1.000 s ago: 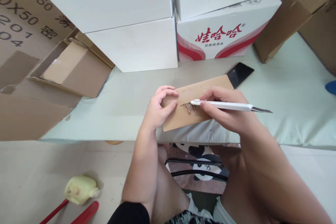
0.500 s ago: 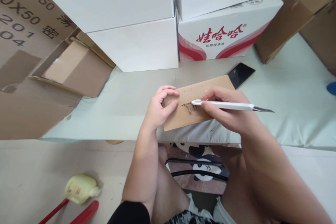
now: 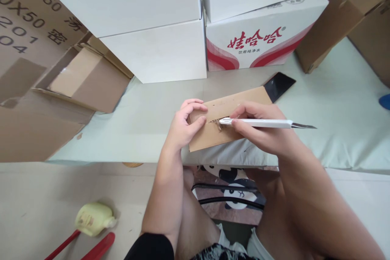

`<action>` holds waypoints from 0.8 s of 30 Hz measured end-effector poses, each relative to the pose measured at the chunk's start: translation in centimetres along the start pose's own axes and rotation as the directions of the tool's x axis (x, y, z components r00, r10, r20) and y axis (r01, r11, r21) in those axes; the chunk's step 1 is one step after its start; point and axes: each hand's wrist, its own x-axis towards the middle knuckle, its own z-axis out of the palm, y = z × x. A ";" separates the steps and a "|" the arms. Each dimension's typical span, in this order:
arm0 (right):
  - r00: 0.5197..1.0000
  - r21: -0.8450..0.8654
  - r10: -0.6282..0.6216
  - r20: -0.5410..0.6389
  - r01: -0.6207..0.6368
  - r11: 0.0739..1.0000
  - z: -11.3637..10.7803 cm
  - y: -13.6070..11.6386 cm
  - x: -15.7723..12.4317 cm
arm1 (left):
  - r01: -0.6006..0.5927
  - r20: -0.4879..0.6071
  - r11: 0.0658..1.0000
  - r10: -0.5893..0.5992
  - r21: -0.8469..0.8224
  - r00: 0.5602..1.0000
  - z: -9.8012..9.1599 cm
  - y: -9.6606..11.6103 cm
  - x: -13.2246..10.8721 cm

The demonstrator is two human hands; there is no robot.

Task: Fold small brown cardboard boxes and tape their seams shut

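Note:
A flat brown piece of cardboard (image 3: 201, 140) lies slanted on the cloth-covered surface. My left hand (image 3: 185, 125) grips its left end, fingers curled by the far edge and thumb on top. In my right hand (image 3: 258, 128) is a slim white craft knife (image 3: 268, 123), held like a pen. Its metal blade points right, away from the cardboard, while the white end is at a torn, scratched patch (image 3: 217, 123) mid-board. Whether that end presses in or only touches, I cannot tell. Under the cardboard's right end, a glossy black flat object (image 3: 279, 86) sticks out.
White boxes (image 3: 152, 53) and a white carton with red print (image 3: 262, 44) stand along the back. Brown cardboard boxes (image 3: 91, 77) flank the left, another box (image 3: 335, 20) the right. A pale yellow bottle (image 3: 94, 218) is low at left, beside red bars (image 3: 99, 248).
My right hand and the white knife have shifted slightly left over the scratched patch. My left hand and the cardboard have hardly moved.

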 end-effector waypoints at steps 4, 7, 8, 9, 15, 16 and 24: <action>1.000 -0.017 -0.007 0.005 0.007 1.000 0.0 0.1 0.0 | -0.003 0.002 1.000 0.003 0.015 1.000 0.0 0.0 0.0; 1.000 -0.029 -0.020 0.008 0.021 0.999 0.2 0.1 0.1 | -0.007 0.002 1.000 0.007 0.020 1.000 0.0 0.0 0.0; 0.999 -0.037 -0.031 0.009 0.031 0.999 0.2 0.1 0.1 | -0.006 0.001 1.000 0.006 0.020 1.000 0.0 0.0 0.0; 0.999 -0.048 -0.042 0.009 0.043 0.998 0.3 0.0 0.1 | -0.005 0.000 1.000 0.005 0.020 1.000 0.0 0.1 0.0; 0.999 -0.025 -0.050 -0.011 0.050 0.998 0.7 0.0 0.3 | 0.002 -0.008 1.000 -0.002 0.031 1.000 0.0 0.0 0.0; 0.999 0.007 -0.031 -0.020 0.031 1.000 0.7 -0.1 0.3 | 0.003 -0.010 0.999 -0.002 0.032 1.000 0.0 0.0 0.0; 0.995 0.087 0.087 -0.037 -0.084 0.993 0.4 -0.6 0.3 | 0.003 0.001 0.999 -0.003 0.047 1.000 0.0 -0.1 -0.1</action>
